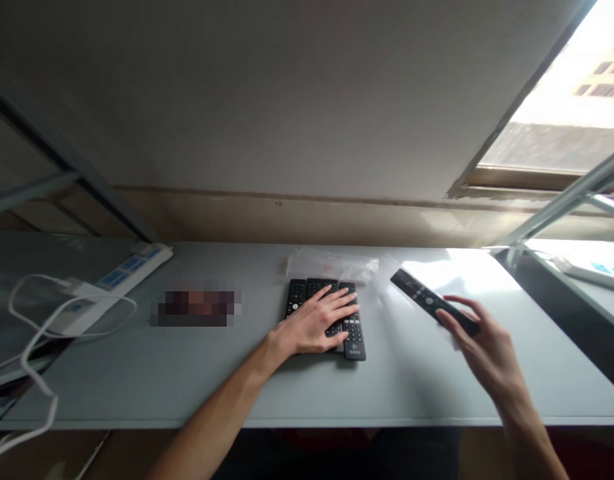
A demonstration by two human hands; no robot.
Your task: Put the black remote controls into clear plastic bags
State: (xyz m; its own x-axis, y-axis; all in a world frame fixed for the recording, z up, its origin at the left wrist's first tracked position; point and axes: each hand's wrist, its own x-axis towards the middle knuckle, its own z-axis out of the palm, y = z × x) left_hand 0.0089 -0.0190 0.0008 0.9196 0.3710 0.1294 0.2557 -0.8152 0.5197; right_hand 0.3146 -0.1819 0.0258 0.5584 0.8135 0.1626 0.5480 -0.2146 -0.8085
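Observation:
Three black remote controls (354, 327) lie side by side on the grey table (187, 380), near its middle. My left hand (314, 323) rests flat on top of them, fingers spread. To their right, my right hand (479, 347) holds another black remote control (421, 297) by its near end, and its far end points away to the left, just above the table. A small white thing shows under my right hand; I cannot tell what it is.
Clear plastic bags (337, 265) lie just behind the three remotes. A white power strip (129, 270) with white cables (34, 333) sits at the left end. A blurred patch (197, 308) lies left of centre. A wall runs behind, and a window (577, 100) is at right.

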